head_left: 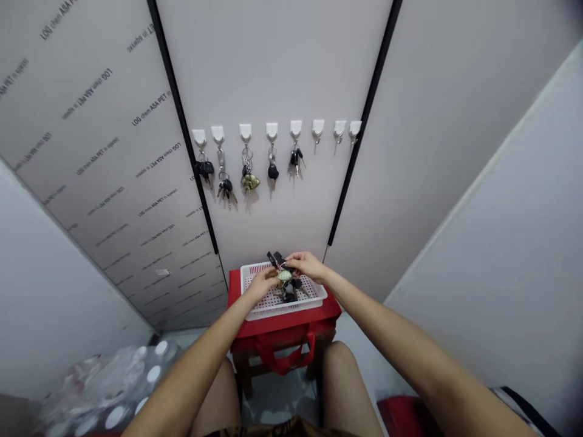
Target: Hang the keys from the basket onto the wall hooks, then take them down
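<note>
My left hand [262,283] and my right hand [307,264] meet over a white perforated basket [314,298] on a red stool [282,328]. Both hands have their fingers pinched on a bunch of keys [285,274] with black fobs and a pale green charm, lifted slightly above the basket. More dark keys [289,295] lie in the basket beneath. On the wall above, a row of white hooks [272,130] runs left to right. Five of them carry key bunches [249,179]; the three hooks on the right [337,128] are bare.
White wall panels with black seams [182,127] rise ahead. A pack of plastic bottles wrapped in film [113,388] lies at the lower left. A red object [401,416] sits at the lower right beside my knee.
</note>
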`<state>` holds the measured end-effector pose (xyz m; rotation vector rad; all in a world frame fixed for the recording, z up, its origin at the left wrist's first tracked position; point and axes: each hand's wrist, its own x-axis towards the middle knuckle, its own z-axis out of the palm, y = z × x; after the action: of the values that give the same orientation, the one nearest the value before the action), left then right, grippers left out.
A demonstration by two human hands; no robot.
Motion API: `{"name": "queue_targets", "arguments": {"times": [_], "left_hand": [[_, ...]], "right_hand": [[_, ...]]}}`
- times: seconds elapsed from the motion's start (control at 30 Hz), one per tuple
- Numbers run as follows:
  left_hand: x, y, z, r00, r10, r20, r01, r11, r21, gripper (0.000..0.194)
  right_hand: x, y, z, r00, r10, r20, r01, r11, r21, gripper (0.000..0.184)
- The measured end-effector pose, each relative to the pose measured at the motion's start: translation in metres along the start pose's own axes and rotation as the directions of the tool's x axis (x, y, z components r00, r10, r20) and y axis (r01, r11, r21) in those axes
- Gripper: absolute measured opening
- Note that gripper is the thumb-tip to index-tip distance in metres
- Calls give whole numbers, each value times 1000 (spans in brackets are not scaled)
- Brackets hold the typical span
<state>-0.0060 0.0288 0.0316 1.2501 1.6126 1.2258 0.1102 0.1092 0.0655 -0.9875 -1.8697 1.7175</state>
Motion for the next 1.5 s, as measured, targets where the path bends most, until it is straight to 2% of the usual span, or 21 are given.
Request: {"name": "queue_targets", "arguments": {"times": [0.07,0.17,0.33,0.43,0.6,0.77,0.8,0.87,0.9,0.93,1.0,1.07,1.1,1.17,1.27,1.37,1.5], "left_hand": [[4,2,1,997,-73,-13,70,985,-156,22],[9,1,5,988,-135,-69,103,931,-351,24],[16,-1,11,965,-151,-217,9,841,-541,19],[17,6,11,966,-97,-239,-57,824,-564,20],[17,18,10,973,-69,-221,-61,845,-531,19],[18,25,2,964,-98,-245,-23,893,-449,9],[18,27,0,951,-104,-291,-17,923,-384,9],[18,35,-2,897,-56,-439,-28,983,-183,21],[18,40,-2,866,9,-499,-49,997,-68,28],[18,46,0,852,95,-515,-87,995,40,32],[21,61,8,884,254,-392,-201,965,171,32],[27,78,20,924,317,-216,-284,944,170,26],[31,87,25,932,321,-166,-298,943,149,24],[40,105,34,929,334,-159,-317,940,125,22],[51,133,39,894,410,-183,-389,911,138,20],[62,158,38,887,427,-176,-416,904,100,20],[79,181,36,888,420,-186,-408,907,102,18]], "right_hand": [[-3,0,1,999,-28,19,29,998,-49,10],[-7,2,2,997,-58,46,62,995,-79,11],[-12,5,2,995,-92,46,95,994,-51,8],[-13,8,0,993,-117,-10,117,993,4,9],[-8,7,-2,969,-237,-64,236,971,-21,13],[-7,-14,-10,924,-268,-273,288,957,34,16],[-8,-19,-12,910,-272,-313,304,951,56,16],[-10,-30,-15,886,-290,-363,336,939,71,16],[-11,-34,-15,874,-307,-376,353,933,60,16],[-11,-39,-16,862,-327,-388,371,928,42,15],[-11,-48,-16,829,-370,-419,408,913,2,13],[-9,-58,-18,786,-417,-456,451,892,-36,12],[-8,-63,-20,763,-439,-474,474,879,-52,12],[-5,-77,-27,708,-485,-514,527,847,-73,13],[-4,-102,-43,633,-524,-570,600,797,-66,17],[-5,-128,-60,612,-538,-580,638,769,-41,23],[2,-159,-76,572,-549,-609,662,748,-52,19]]}}
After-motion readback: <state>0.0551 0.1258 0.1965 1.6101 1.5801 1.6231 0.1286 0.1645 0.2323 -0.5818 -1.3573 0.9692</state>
